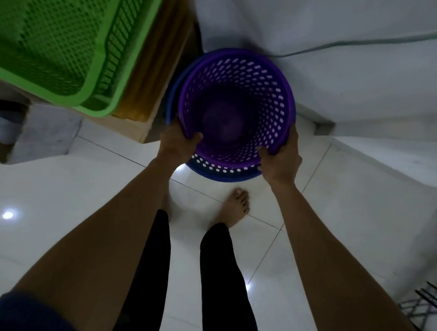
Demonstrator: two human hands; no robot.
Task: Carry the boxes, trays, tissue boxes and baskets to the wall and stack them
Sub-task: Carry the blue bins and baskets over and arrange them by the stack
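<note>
I hold a round purple perforated basket (236, 92) by its near rim, low against the white wall. My left hand (179, 142) grips the rim on the left, thumb inside. My right hand (281, 156) grips it on the right, fingers curled over the edge. The purple basket sits partly inside a blue basket (225, 174), whose rim shows around and below it. A green lattice tray (59, 47) rests on top of a cardboard box (152, 67) at the upper left.
White tiled floor (343, 221) lies under my bare feet. A grey cable (358, 43) runs along the wall. Grey and brown boxes (44, 135) stand at the left. A black wire rack (430, 306) shows at the bottom right.
</note>
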